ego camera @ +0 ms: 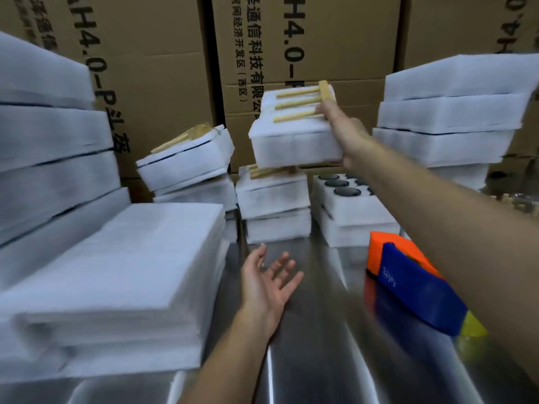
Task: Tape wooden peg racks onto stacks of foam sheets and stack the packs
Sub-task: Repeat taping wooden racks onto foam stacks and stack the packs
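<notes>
Right grip (347,132) clamped pack (294,141) by right end, aloft above rear stack (272,196). Left grip (268,278) spread wide, empty, over tabletop (315,360). Pack likely light, squashy; rack (303,103) stiff: hold at end, pressing rack down.

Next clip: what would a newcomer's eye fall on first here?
The right hand holds a foam pack with a wooden peg rack on top, raised above the stack of packs at centre back. An orange and blue tape dispenser lies on the steel table at right; the left hand hovers open.
</notes>
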Tool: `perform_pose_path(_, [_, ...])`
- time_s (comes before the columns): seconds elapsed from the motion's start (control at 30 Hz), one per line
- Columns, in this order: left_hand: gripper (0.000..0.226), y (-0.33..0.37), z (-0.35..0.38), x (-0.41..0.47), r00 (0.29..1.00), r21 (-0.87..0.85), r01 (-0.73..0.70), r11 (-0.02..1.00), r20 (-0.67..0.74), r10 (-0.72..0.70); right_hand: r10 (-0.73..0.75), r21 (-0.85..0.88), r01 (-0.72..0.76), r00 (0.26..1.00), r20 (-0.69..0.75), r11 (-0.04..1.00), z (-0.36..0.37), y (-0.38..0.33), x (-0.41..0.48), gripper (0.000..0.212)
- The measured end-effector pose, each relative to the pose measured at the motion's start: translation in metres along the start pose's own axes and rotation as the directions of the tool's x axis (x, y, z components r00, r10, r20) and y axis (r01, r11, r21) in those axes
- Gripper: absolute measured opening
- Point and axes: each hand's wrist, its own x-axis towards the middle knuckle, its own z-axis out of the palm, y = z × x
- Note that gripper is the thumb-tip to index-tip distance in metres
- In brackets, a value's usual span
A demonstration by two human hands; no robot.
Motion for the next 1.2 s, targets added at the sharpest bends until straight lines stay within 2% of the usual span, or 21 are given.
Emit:
perform_pose_path(0.17, [0.013, 0.000, 0.005, -0.001, 0.999, 0.132, 0.009, 0.991, 0.049, -0.016, 0.032, 0.015, -0.032, 0.999, 0.003, 0.999, 0.041, 0.007, 0.031, 0.048])
perform_pose_path(0.27, [0.018, -0.002, 0.007, -0.003, 0.998, 0.198, -0.005, 0.980, 0.069, -0.009, 0.030, -0.160, -0.033, 0.999, -0.021, 0.987, 0.057, 0.028, 0.042, 0.057])
perform_pose_path(0.37, [0.017, -0.002, 0.009, -0.003, 0.997, 0.239, -0.013, 0.971, 0.081, -0.007, -0.081, -0.286, 0.066, 0.996, -0.041, 0.956, 0.062, 0.039, 0.046, 0.055])
perform_pose_path(0.5, [0.017, -0.003, 0.009, -0.005, 0.996, 0.260, -0.022, 0.965, 0.088, -0.001, -0.041, -0.283, 0.049, 0.999, 0.034, 0.958, 0.055, 0.037, 0.042, 0.079])
perform_pose_path(0.57, [0.019, -0.003, 0.010, -0.006, 0.996, 0.259, -0.018, 0.966, 0.090, -0.005, -0.037, -0.269, 0.044, 0.999, 0.032, 0.962, 0.046, 0.040, 0.043, 0.073])
perform_pose_path(0.63, [0.019, -0.003, 0.010, -0.006, 0.996, 0.267, -0.014, 0.964, 0.090, -0.010, -0.110, -0.320, 0.100, 0.994, -0.014, 0.942, 0.031, 0.046, 0.042, 0.058])
perform_pose_path(0.7, [0.016, -0.003, 0.009, -0.004, 0.996, 0.283, -0.009, 0.959, 0.091, -0.018, -0.198, -0.502, 0.152, 0.979, -0.039, 0.851, 0.006, 0.058, 0.042, 0.043])
perform_pose_path(0.73, [0.015, -0.003, 0.009, -0.004, 0.996, 0.290, -0.006, 0.957, 0.089, -0.021, -0.209, -0.652, 0.152, 0.978, -0.009, 0.743, -0.009, 0.065, 0.042, 0.041])
perform_pose_path(0.8, [0.013, -0.004, 0.009, -0.003, 0.996, 0.295, 0.001, 0.956, 0.083, -0.027, -0.138, -0.913, 0.103, 0.989, 0.052, 0.394, -0.039, 0.080, 0.040, 0.041])
perform_pose_path(0.83, [0.012, -0.004, 0.009, -0.002, 0.996, 0.293, 0.004, 0.956, 0.079, -0.028, -0.063, -0.960, 0.087, 0.995, 0.073, 0.266, -0.053, 0.083, 0.038, 0.036])
perform_pose_path(0.87, [0.012, -0.004, 0.009, -0.002, 0.997, 0.292, 0.005, 0.956, 0.075, -0.028, 0.012, -0.974, 0.087, 0.996, 0.092, 0.210, -0.064, 0.085, 0.035, 0.028])
perform_pose_path(0.9, [0.012, -0.005, 0.009, -0.002, 0.997, 0.291, 0.005, 0.957, 0.073, -0.027, 0.082, -0.975, 0.102, 0.989, 0.120, 0.195, -0.074, 0.086, 0.033, 0.022])
perform_pose_path(0.93, [0.012, -0.005, 0.009, -0.002, 0.997, 0.290, 0.003, 0.957, 0.072, -0.025, 0.134, -0.972, 0.143, 0.977, 0.169, 0.186, -0.082, 0.087, 0.032, 0.027])
perform_pose_path(0.97, [0.012, -0.005, 0.008, -0.002, 0.997, 0.289, 0.001, 0.957, 0.069, -0.022, 0.186, -0.973, 0.172, 0.962, 0.200, 0.155, -0.086, 0.087, 0.030, 0.044])
perform_pose_path(1.03, [0.012, -0.005, 0.007, -0.002, 0.998, 0.288, -0.004, 0.957, 0.060, -0.014, 0.232, -0.979, 0.204, 0.951, 0.203, 0.022, -0.091, 0.088, 0.026, 0.071])
perform_pose_path(1.1, [0.011, -0.005, 0.007, -0.001, 0.999, 0.287, -0.007, 0.958, 0.053, -0.009, 0.198, -0.977, 0.213, 0.958, 0.207, -0.008, -0.094, 0.092, 0.025, 0.076])
perform_pose_path(1.2, [0.010, -0.005, 0.008, -0.002, 0.998, 0.288, -0.005, 0.958, 0.057, -0.012, 0.059, -0.971, 0.234, 0.970, 0.237, 0.045, -0.094, 0.101, 0.022, 0.071])
